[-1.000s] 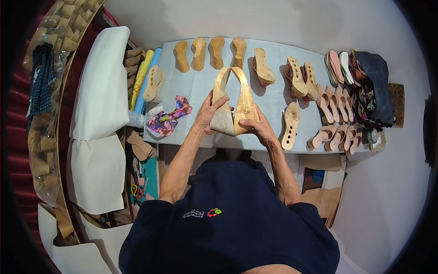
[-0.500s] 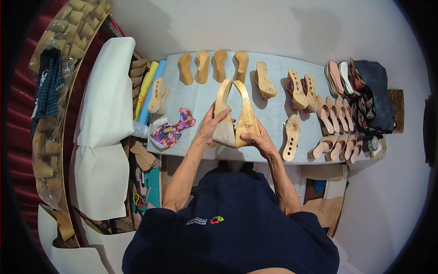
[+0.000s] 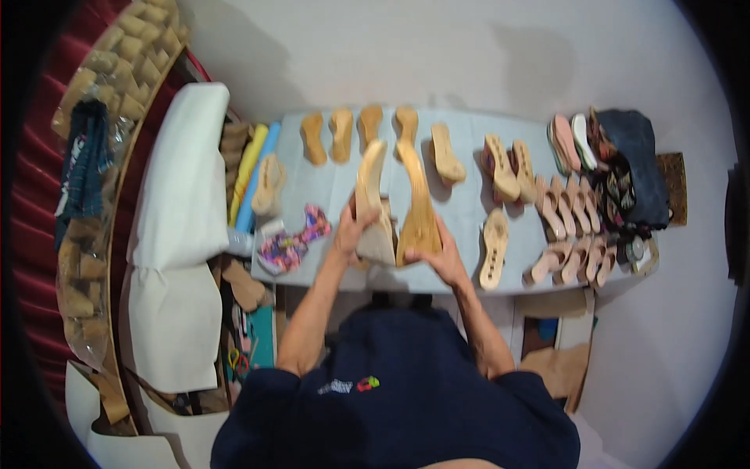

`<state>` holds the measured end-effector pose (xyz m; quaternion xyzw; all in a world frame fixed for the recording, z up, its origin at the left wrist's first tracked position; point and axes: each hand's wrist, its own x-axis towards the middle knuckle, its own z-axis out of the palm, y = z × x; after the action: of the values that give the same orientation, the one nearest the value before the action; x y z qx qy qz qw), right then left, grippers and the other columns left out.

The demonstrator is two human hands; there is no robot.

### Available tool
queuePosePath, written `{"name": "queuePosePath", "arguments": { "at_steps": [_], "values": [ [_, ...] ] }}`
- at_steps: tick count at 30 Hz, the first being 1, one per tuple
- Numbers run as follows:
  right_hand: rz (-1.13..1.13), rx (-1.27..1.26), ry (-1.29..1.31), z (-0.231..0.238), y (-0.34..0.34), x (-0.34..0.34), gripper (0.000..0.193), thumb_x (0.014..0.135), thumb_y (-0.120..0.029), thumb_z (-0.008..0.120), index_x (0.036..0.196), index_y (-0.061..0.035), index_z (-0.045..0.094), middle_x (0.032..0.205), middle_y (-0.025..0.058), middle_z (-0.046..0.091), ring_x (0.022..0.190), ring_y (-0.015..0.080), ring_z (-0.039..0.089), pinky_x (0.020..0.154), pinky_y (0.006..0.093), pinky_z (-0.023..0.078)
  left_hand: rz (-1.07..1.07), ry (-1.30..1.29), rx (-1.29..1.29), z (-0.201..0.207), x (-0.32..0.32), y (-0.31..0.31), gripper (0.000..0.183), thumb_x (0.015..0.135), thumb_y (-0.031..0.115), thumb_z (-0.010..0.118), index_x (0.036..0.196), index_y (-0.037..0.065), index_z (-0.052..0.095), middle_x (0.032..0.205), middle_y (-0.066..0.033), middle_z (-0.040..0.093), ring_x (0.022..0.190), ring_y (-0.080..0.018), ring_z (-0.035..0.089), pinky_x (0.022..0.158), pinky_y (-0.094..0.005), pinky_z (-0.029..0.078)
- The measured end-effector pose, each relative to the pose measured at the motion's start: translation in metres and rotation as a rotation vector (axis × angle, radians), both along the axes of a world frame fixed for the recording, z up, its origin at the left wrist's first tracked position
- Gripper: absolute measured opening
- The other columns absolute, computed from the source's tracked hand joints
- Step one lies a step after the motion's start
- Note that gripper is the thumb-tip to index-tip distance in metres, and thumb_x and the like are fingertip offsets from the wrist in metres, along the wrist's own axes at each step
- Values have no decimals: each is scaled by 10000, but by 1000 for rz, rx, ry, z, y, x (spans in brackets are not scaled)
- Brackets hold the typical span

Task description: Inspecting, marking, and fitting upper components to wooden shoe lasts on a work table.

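In my left hand [image 3: 353,228] I grip a pale wooden wedge shoe sole [image 3: 371,187], its toe pointing up and away from me. My right hand [image 3: 439,254] is closed round a glossier, yellower wooden wedge sole [image 3: 419,211], held upright beside the first. The two stand over the table's near edge, with a narrow gap between them. Several bare wooden soles [image 3: 341,134] line the far edge behind. On the table to the left lies a piece of floral fabric [image 3: 293,242]; to the right is a sole with a row of holes [image 3: 494,250].
A pale-covered table [image 3: 328,180] spans the front. Pink heeled sandals [image 3: 564,262] stand in rows at its right, near a dark cloth [image 3: 629,168]. White sheet rolls [image 3: 180,180] and bagged wooden pieces [image 3: 82,281] crowd the left. Scissors [image 3: 238,359] lie low on the left.
The two wedge soles have turned in my hands and their tips, nearly together before, now stand farther apart. The whole view has shifted slightly, with the table lower in the picture.
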<state>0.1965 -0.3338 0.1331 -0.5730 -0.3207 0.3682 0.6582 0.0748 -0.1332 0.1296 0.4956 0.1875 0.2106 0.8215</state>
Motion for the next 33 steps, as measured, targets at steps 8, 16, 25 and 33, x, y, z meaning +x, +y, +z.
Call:
{"name": "queuePosePath", "arguments": {
  "at_steps": [8,16,25,33],
  "values": [
    [40,-22,240,2,15,16,1001,777,-168,874,1598,-49,315,1429,107,568,1301,208,566,1093,356,468,-41,59,-75,10,20,5,735,940,244,754,1542,98,357,1187,-109,590,896,-243,724,736,-386,640],
    [15,-40,260,2,15,16,978,785,-161,861,1593,-49,322,1405,107,582,1275,201,582,1081,352,476,-17,67,-102,10,21,4,725,943,249,754,1534,88,365,1186,-104,583,884,-237,723,719,-382,642],
    [50,-32,169,8,22,22,952,777,-119,852,1575,-30,340,1394,103,582,1273,189,567,1090,343,455,-12,41,5,13,22,9,651,964,222,726,1501,57,398,1264,-135,613,979,-231,706,818,-373,621],
    [63,46,-215,12,3,-5,1010,759,-156,925,1572,-32,339,1414,126,593,1296,202,562,1097,371,459,-103,-250,80,6,-13,3,798,812,186,774,1497,8,405,1360,-149,607,1074,-292,701,936,-422,582]
  ]
}}
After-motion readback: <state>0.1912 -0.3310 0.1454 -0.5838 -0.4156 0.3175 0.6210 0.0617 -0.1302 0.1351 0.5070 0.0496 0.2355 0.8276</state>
